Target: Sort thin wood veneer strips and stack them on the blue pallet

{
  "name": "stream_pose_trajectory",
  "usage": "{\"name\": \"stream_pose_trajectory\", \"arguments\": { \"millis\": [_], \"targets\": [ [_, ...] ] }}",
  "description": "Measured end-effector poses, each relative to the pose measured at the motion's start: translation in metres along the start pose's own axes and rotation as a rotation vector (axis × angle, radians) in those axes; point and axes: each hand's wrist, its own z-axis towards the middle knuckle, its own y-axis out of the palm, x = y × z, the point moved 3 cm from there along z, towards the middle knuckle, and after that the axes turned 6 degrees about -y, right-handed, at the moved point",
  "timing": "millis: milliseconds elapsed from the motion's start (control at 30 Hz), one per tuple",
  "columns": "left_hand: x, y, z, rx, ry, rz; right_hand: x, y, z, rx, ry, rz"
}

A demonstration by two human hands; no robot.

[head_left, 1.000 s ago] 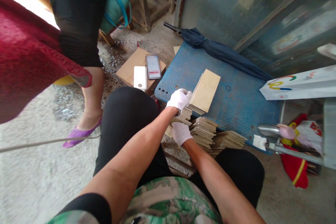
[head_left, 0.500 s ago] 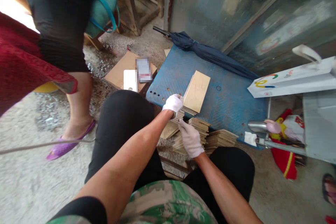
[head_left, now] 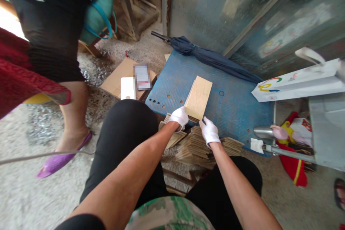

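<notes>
My left hand point(head_left: 179, 116), in a white glove, is closed around thin wooden boards point(head_left: 163, 125) whose edges show beside and under it. It is close to the near left corner of a neat stack of pale rectangular boards point(head_left: 198, 97) on a blue plastic surface. My right hand point(head_left: 210, 132), gloved too, is at the near right corner of that stack. Its thumb and forefinger are a little apart, and nothing shows between them. Lower down, between my knees, lie fanned piles of similar boards point(head_left: 192, 145), partly behind my right hand.
A folded dark umbrella point(head_left: 212, 59) lies along the far edge of the blue surface point(head_left: 237, 104). A white paper bag point(head_left: 296, 81) stands at right, near a metal-framed stand. At left, a cardboard box point(head_left: 114, 79) carries a white object and a phone. Another person's leg point(head_left: 74, 115) is farther left.
My right hand has moved right and up, away from my left hand to the stack's near right corner. My left hand remains beside the stack, slightly lower. The whole view has shifted slightly.
</notes>
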Motion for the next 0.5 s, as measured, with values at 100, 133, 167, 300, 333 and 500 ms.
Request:
{"name": "stream_pose_trajectory", "arguments": {
  "millis": [100, 133, 167, 300, 333, 500],
  "targets": [
    [0.000, 0.006, 0.003, -0.013, 0.000, 0.007, -0.005, 0.001, 0.005, -0.084, -0.023, -0.056],
    [0.001, 0.007, 0.004, -0.016, 0.000, 0.011, -0.007, 0.001, 0.006, -0.103, -0.031, -0.060],
    [0.001, 0.008, 0.004, -0.017, -0.001, 0.016, -0.007, 0.001, 0.007, -0.115, -0.035, -0.058],
    [0.004, 0.008, 0.003, -0.015, -0.011, 0.040, -0.005, 0.005, 0.011, -0.100, -0.034, 0.001],
    [0.004, 0.007, 0.002, -0.017, -0.011, 0.046, -0.004, 0.006, 0.011, -0.093, -0.034, 0.030],
    [0.008, 0.005, 0.001, -0.029, 0.001, 0.049, 0.002, 0.009, 0.012, -0.065, -0.035, 0.191]
  ]
}}
